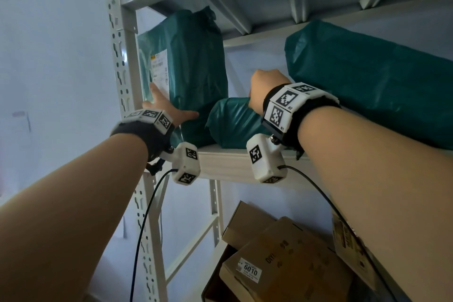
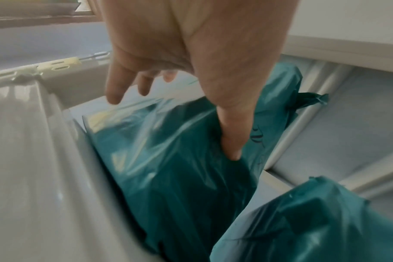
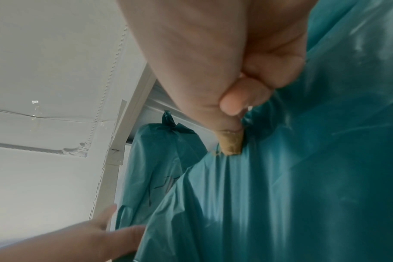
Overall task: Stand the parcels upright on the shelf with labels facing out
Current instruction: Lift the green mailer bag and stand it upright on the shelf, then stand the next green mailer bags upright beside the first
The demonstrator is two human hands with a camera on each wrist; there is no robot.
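White metal shelf (image 1: 245, 157) carries three teal parcels. Largest parcel (image 1: 367, 86) lies flat, right of the right hand (image 1: 266, 88). Upright parcel (image 1: 186, 76), label outward, is steadied by the open left hand (image 1: 169, 110). Right hand's fingers pinch the small parcel (image 1: 232, 122), unraised.

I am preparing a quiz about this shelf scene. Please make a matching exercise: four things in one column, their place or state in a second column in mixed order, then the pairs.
1. upright parcel
2. small parcel
3. left hand
4. cardboard boxes

A. pinched by the right hand
B. on the lower shelf
C. stands at the shelf's left end
D. fingers spread against a parcel

Pairs: 1-C, 2-A, 3-D, 4-B
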